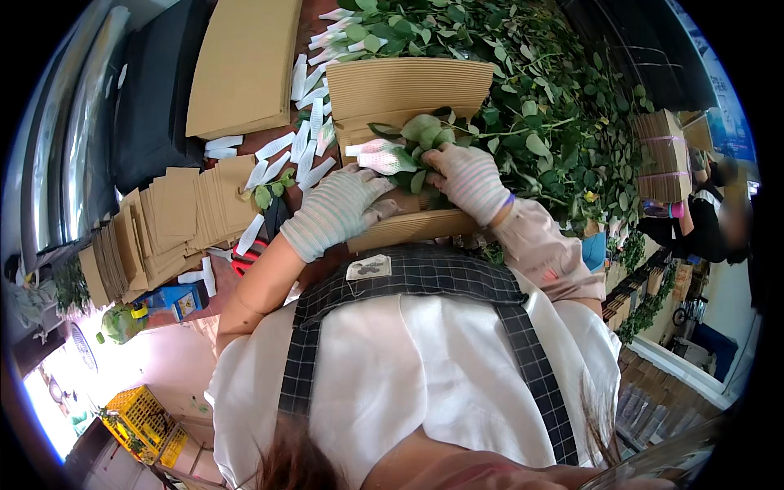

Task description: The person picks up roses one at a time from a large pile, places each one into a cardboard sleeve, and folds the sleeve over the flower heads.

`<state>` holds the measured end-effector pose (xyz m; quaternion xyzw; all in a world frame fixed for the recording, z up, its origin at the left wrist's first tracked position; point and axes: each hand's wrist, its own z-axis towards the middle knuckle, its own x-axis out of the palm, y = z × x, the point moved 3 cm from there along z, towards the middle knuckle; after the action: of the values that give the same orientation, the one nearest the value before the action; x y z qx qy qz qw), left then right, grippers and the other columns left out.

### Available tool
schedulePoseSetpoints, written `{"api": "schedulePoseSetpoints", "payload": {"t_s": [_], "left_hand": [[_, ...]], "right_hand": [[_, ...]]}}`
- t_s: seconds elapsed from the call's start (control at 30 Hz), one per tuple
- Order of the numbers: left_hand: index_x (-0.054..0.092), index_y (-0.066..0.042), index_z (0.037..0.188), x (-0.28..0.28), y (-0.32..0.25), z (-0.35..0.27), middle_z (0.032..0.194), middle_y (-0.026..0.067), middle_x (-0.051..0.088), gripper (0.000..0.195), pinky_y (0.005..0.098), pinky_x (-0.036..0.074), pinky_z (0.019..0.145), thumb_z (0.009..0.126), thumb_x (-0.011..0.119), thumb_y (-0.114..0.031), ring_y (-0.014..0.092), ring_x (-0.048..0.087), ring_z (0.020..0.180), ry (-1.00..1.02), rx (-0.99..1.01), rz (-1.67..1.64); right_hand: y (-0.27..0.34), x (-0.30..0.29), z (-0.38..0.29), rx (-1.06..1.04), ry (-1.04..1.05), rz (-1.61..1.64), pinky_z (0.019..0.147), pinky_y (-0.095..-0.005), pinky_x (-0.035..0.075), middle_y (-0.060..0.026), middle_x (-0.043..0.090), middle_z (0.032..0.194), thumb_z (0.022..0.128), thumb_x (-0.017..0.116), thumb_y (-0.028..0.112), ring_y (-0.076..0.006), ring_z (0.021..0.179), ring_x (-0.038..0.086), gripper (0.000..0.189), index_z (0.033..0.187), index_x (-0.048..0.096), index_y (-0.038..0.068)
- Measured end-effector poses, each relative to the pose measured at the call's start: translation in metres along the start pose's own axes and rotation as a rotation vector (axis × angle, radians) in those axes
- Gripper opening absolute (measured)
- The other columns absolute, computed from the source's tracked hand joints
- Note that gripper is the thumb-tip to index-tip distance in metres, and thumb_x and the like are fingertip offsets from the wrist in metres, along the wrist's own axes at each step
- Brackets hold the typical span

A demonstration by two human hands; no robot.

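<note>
In striped knit gloves, both hands work over a sheet of corrugated cardboard (410, 86) whose far flap stands up. My right hand (468, 177) pinches the leafy stems of roses (432, 131) just behind their heads. Two pale pink rose heads (386, 160) in white foam net sleeves point left across the board. My left hand (343, 208) lies on the cardboard just below these heads, thumb apart from the fingers. A curved cardboard edge (416, 228) rises nearest my body. The glove hides the stems inside my right grip.
Cut rose stems with leaves (545, 110) heap at the right and back. White foam net sleeves (300, 141) lie at left, near red-handled scissors (248, 257). Flat cardboard pieces (177, 208) and a large cardboard stack (245, 67) stand farther left. Another person (704, 214) is at far right.
</note>
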<state>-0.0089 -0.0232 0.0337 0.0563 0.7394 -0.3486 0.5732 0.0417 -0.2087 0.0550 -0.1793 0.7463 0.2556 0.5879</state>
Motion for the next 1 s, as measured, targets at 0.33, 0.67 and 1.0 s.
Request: {"api": "schedulePoseSetpoints", "payload": {"t_s": [0.33,0.67,1.0], "left_hand": [[0.059,-0.005,0.106,-0.002,0.032,-0.015,0.103,0.0146,0.057,0.059,0.0402,0.040,0.088,0.067,0.069,-0.049,0.031,0.053,0.099,-0.083,0.124,-0.420],[0.055,-0.003,0.075,0.004,0.040,-0.030,0.080,0.0125,0.053,0.014,0.0395,0.044,0.072,0.072,0.058,-0.016,0.031,0.054,0.083,-0.024,0.190,-0.388],[0.057,0.000,0.110,0.006,0.080,-0.074,0.094,0.0038,0.061,0.033,0.0220,0.045,0.078,0.081,0.061,-0.014,0.009,0.055,0.086,-0.269,-0.596,-1.110]], "right_hand": [[0.016,0.003,-0.010,-0.197,0.297,0.122,0.069,-0.0400,0.047,-0.0102,0.058,0.085,0.069,0.062,0.012,-0.0312,0.079,0.058,0.024,0.093,0.062,0.011],[0.015,0.010,0.007,-0.302,0.525,0.117,0.072,-0.0412,0.047,-0.0123,0.059,0.088,0.076,0.060,0.016,-0.0321,0.083,0.059,0.021,0.095,0.060,0.008],[0.011,0.004,0.008,-0.275,0.557,0.148,0.072,-0.0409,0.047,-0.0127,0.058,0.087,0.079,0.058,0.018,-0.0316,0.084,0.059,0.017,0.091,0.061,0.007]]}}
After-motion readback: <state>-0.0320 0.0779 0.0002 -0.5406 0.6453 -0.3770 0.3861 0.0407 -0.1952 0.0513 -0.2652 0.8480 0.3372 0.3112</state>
